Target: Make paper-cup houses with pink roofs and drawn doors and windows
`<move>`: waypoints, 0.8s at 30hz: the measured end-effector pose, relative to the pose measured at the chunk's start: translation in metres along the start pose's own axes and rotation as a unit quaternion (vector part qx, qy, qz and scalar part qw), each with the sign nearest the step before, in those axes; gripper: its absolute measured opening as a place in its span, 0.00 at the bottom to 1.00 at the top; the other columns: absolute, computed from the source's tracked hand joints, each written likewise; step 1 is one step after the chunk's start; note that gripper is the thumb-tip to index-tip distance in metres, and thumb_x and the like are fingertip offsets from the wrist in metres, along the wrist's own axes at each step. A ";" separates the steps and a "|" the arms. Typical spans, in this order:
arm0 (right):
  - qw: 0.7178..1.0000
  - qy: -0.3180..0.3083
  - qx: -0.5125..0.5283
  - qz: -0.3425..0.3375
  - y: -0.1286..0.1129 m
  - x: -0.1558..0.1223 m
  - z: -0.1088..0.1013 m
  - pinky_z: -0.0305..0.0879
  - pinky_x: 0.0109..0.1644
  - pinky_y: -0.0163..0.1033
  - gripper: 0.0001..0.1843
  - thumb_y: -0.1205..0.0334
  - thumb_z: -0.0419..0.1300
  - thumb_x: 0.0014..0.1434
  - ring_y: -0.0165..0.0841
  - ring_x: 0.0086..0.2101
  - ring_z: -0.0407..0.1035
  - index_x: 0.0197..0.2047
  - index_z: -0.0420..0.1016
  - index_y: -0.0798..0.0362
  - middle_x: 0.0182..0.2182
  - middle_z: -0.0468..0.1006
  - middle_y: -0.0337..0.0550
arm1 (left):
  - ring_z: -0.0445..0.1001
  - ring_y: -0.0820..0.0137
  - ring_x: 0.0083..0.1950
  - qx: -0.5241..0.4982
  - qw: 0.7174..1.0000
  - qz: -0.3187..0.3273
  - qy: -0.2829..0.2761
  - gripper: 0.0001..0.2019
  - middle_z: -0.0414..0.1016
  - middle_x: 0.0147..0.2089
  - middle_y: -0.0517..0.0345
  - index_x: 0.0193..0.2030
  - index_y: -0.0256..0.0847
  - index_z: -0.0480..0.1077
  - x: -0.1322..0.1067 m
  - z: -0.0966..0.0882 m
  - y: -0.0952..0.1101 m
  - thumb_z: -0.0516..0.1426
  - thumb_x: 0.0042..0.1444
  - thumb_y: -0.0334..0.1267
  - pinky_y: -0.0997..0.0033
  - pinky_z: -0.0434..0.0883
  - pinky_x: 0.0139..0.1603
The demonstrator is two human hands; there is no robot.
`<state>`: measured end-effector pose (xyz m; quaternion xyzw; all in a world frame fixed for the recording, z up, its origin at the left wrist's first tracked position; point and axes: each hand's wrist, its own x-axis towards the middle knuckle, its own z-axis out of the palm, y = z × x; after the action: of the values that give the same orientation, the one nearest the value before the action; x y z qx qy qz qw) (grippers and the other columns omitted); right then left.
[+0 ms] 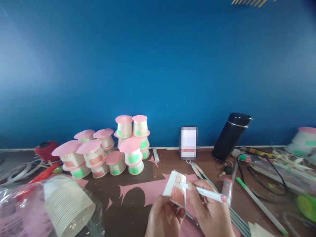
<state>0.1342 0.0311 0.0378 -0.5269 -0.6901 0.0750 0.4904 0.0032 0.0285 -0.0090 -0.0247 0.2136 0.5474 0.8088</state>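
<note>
My left hand (165, 214) is closed around a small white paper cup (170, 184), held tilted low in the middle of the view. On the cup's side are a filled red block and a small red square outline. My right hand (208, 209) grips a white marker (206, 191) with a reddish end. The marker's tip is at the cup beside the outline; whether it touches I cannot tell. Beneath both hands lies cut pink paper (154, 192).
Left, several pink-topped decorated cups (130, 154) stand stacked, behind a nested paper cup stack (69, 204) in plastic. A phone-like screen (189, 143) and a black tumbler (230, 136) stand by the blue wall. Right lie keys (225, 169), a green-tipped marker (261, 205) and black cable (278, 174).
</note>
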 end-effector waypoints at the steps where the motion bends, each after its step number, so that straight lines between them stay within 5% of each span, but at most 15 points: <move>1: 1.000 -0.001 0.003 0.005 0.000 0.000 0.000 0.67 0.27 0.32 0.12 0.58 0.53 0.64 0.30 0.20 0.71 0.31 0.71 0.50 0.22 0.75 0.37 | 0.72 0.68 0.31 0.001 1.000 0.006 0.006 0.06 0.78 0.30 0.49 0.27 0.33 0.74 0.000 0.000 -0.001 0.55 0.50 0.30 0.66 0.66 0.36; 24: 0.988 0.051 0.143 0.033 0.000 0.000 0.001 0.68 0.27 0.31 0.05 0.62 0.55 0.64 0.29 0.23 0.70 0.41 0.71 0.50 0.24 0.72 0.36 | 0.71 0.70 0.27 0.013 0.997 0.006 0.070 0.06 0.74 0.24 0.57 0.21 0.38 0.66 -0.004 0.009 0.003 0.58 0.45 0.28 0.65 0.65 0.39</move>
<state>0.1337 0.0312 0.0374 -0.4770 -0.6291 0.1619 0.5920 0.0023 0.0288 0.0016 -0.0513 0.2772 0.5464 0.7887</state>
